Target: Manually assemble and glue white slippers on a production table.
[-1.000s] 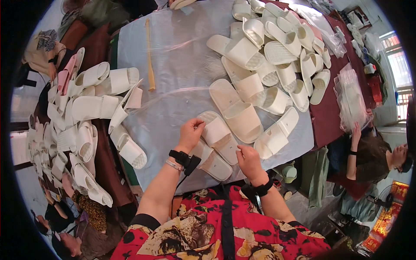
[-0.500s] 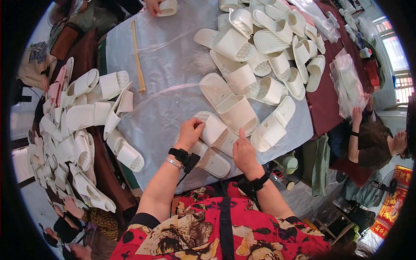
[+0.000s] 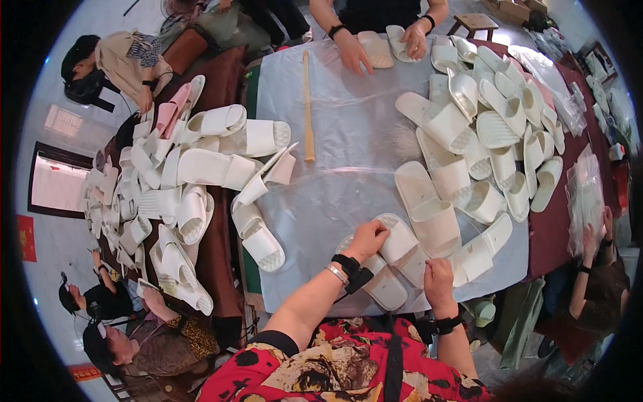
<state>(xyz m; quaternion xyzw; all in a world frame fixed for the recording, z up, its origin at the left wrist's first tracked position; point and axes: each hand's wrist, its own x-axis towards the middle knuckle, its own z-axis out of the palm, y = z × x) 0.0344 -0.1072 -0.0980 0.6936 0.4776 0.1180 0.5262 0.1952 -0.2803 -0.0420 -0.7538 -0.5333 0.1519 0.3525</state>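
Head view: a near slipper point(image 3: 388, 289) and an upper slipper point(image 3: 402, 242) lie close together, white and aslant, on the pale-covered table point(image 3: 348, 134) right in front of the person. The left hand point(image 3: 365, 242) is at the far end of the upper slipper, its fingers bunched together at the tips; whether they pinch the sole, something thin, or nothing, I cannot tell. The right hand point(image 3: 439, 285) is just beside the other end of that slipper, fingers curled in with the thumb against them, and no slipper shows in its grasp. Judging by the hands, work on this pair looks under way and not finished: both slippers are out in the open, unwrapped, set a little apart from the rest. Much seems left. Next to them lie two more loose slippers, a broad one point(image 3: 439, 228) and a tilted one point(image 3: 474, 261), and beyond these a large heap point(image 3: 447, 127) fills the right side of the table, jumbled and out of reach of either hand. Another heap point(image 3: 211, 167) covers the brown table at left, also loose. Across the table a co-worker's hands point(image 3: 351, 53) are at two slippers, while at the right edge another person handles a clear plastic bag point(image 3: 584, 201), the only wrapping near a worker's hands.
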